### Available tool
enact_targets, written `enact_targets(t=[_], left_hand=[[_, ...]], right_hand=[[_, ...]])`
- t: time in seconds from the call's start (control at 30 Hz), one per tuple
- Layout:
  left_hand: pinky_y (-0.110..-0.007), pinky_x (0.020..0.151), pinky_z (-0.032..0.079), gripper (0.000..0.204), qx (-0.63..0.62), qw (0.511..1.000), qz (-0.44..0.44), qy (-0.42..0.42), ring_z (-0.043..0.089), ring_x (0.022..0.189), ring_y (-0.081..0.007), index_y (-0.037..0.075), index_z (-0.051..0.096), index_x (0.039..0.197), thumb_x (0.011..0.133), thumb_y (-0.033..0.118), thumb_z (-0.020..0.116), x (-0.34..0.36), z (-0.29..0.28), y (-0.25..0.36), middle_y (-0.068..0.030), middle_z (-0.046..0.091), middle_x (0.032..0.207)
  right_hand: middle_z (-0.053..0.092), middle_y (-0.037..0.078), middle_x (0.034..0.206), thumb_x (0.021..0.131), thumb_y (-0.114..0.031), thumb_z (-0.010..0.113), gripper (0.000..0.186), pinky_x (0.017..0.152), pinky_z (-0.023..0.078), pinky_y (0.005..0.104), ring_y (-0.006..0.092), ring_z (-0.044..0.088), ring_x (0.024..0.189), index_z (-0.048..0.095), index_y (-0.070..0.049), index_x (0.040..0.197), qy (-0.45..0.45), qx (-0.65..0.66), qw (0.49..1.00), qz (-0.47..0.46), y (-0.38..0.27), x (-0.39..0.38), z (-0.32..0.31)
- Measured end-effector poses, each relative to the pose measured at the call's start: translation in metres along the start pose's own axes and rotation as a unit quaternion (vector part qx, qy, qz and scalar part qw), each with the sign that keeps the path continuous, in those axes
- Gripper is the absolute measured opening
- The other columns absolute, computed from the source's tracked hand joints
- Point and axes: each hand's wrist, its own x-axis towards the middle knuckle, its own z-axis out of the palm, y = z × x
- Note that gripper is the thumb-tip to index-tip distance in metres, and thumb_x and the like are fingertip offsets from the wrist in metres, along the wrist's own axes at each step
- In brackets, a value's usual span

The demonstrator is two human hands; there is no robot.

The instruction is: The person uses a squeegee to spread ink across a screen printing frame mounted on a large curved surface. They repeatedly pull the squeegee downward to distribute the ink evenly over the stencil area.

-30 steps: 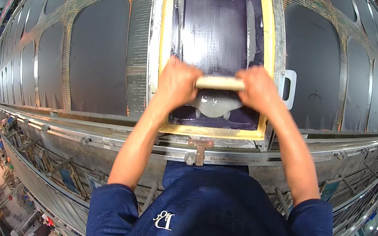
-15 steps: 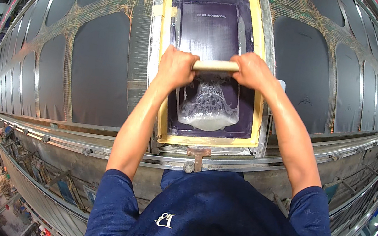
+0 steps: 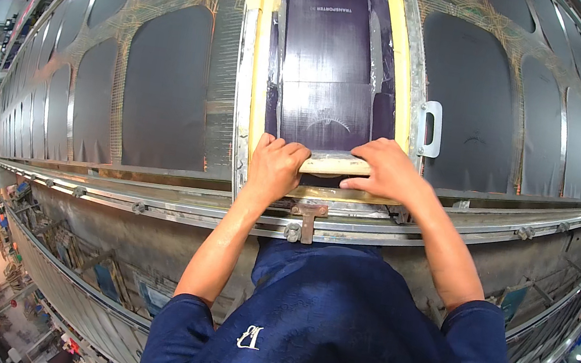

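Observation:
Lying in front of me is a screen-printing screen (image 3: 243,78), a metal frame edged inside with yellow tape (image 3: 396,63). Its dark purple mesh (image 3: 327,53) looks shiny, with a small curved design near the lower part. Across the near end of the mesh runs a squeegee (image 3: 337,166) with a pale wooden handle. My left hand (image 3: 277,168) is closed around the squeegee's left end. My right hand (image 3: 386,171) grips the right end, thumb below and fingers over the top. The hands and handle hide part of the near tape and the squeegee's blade.
Dark cut panels (image 3: 166,90) lie on the long table to both sides, with patterned gaps between them. A metal rail (image 3: 447,229) runs along the near edge, with a rusty bracket (image 3: 309,221) at the screen. A pale loop handle (image 3: 433,129) sticks out from the frame's right side.
Both hands have drawn the squeegee toward me, from mid-mesh to the near end. The whitish paste seen on the lower mesh is out of sight, and the curved design shows there.

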Motion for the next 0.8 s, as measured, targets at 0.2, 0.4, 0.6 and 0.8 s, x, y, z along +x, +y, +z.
enact_targets(t=[0.2, 0.4, 0.6, 0.8], left_hand=[[-0.039, 0.089, 0.044, 0.036, 0.034, 0.999, 0.018, -0.027, 0.061, 0.096, -0.0225, 0.016, 0.073, 0.096, 0.061, 0.014, 0.082, 0.009, -0.005, 0.011, 0.0003, 0.07, 0.1], [-0.038, 0.087, 0.044, 0.036, 0.014, 1.0, -0.012, -0.008, 0.063, 0.093, -0.0215, 0.016, 0.072, 0.094, 0.06, 0.015, 0.082, -0.021, 0.004, 0.002, 0.0017, 0.069, 0.094], [-0.037, 0.088, 0.045, 0.043, -0.007, 0.999, -0.014, 0.029, 0.066, 0.094, -0.0208, 0.017, 0.073, 0.102, 0.06, 0.014, 0.081, -0.04, -0.033, -0.033, 0.0026, 0.07, 0.1], [-0.043, 0.09, 0.048, 0.041, -0.007, 1.0, -0.024, 0.01, 0.067, 0.094, -0.0249, 0.015, 0.075, 0.1, 0.06, 0.01, 0.082, -0.122, -0.097, -0.192, -0.0009, 0.075, 0.102]], right_hand=[[0.073, 0.019, 0.099, 0.092, -0.041, 0.071, 0.038, 0.085, 0.052, 0.0485, 0.0407, 0.068, 0.095, 0.07, -0.005, 0.104, 0.381, -0.117, 0.837, 0.376, 0.125, -0.005, -0.031], [0.071, 0.017, 0.088, 0.092, -0.032, 0.072, 0.025, 0.077, 0.053, 0.0447, 0.0417, 0.069, 0.086, 0.067, -0.008, 0.091, 0.393, -0.006, 0.861, 0.322, 0.143, 0.011, -0.013], [0.071, 0.014, 0.081, 0.093, -0.026, 0.073, 0.022, 0.072, 0.051, 0.041, 0.027, 0.068, 0.075, 0.067, -0.005, 0.088, 0.417, 0.032, 0.856, 0.304, 0.041, 0.043, -0.049], [0.072, 0.016, 0.09, 0.091, -0.023, 0.072, 0.019, 0.076, 0.053, 0.042, 0.0321, 0.07, 0.084, 0.068, -0.005, 0.093, 0.46, 0.111, 0.858, 0.201, -0.028, 0.154, 0.092]])
